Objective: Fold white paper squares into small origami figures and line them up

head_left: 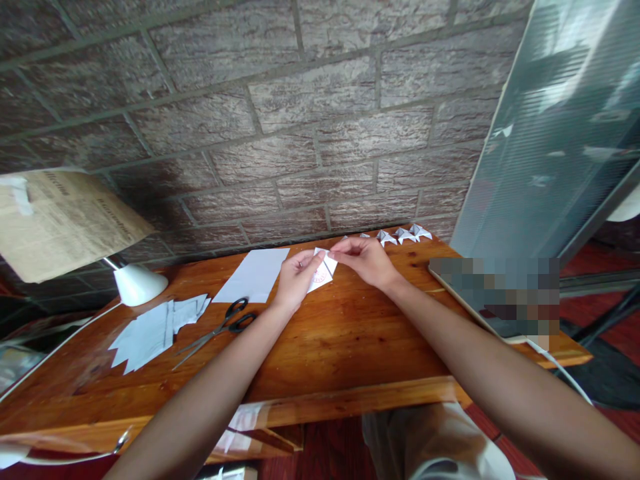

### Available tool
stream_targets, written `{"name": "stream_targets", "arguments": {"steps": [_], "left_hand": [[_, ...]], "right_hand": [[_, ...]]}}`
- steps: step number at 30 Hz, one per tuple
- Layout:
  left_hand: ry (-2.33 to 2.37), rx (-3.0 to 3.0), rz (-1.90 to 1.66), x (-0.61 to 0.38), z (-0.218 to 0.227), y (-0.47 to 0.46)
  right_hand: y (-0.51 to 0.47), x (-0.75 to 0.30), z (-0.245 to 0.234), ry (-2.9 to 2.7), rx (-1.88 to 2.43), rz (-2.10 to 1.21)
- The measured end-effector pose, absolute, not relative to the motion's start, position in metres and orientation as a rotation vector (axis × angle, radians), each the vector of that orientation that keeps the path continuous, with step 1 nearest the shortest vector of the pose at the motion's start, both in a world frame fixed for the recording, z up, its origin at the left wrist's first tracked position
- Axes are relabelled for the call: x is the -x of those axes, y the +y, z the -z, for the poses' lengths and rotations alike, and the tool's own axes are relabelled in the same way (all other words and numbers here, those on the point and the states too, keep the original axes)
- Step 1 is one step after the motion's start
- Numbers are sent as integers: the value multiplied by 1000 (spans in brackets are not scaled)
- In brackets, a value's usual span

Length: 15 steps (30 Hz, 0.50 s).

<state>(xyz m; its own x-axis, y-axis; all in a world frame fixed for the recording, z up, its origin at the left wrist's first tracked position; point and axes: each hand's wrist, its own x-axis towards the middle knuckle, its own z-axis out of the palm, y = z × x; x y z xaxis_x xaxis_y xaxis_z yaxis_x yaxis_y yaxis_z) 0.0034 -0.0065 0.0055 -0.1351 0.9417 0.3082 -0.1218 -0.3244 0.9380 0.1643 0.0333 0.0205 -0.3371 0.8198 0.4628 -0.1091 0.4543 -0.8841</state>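
A small piece of white paper [326,271] with a red round print and a dark line is held up over the wooden desk, between both hands. My left hand [296,277] grips its left side, the thumb lying over it. At its upper right corner, my right hand [367,260] pinches the paper between thumb and fingers. Behind the right hand, several folded paper stars [404,235] stand in a row along the back edge of the desk; some are partly hidden by that hand.
Black-handled scissors [220,330] lie left of my left arm, beside a stack of cut paper pieces [150,333]. A white sheet [253,275] rests behind them. A lamp [140,283] stands far left; a tablet-like device [480,293] with a cable [567,373] lies right. A brick wall [310,133] rises behind.
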Motion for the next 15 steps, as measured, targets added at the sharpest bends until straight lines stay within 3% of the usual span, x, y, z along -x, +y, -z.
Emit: {"name": "stream_targets", "arguments": {"steps": [15], "left_hand": [[874, -1108, -1603, -4, -6, -4]], "right_hand": [[33, -165, -19, -1624, 661, -1254]]}}
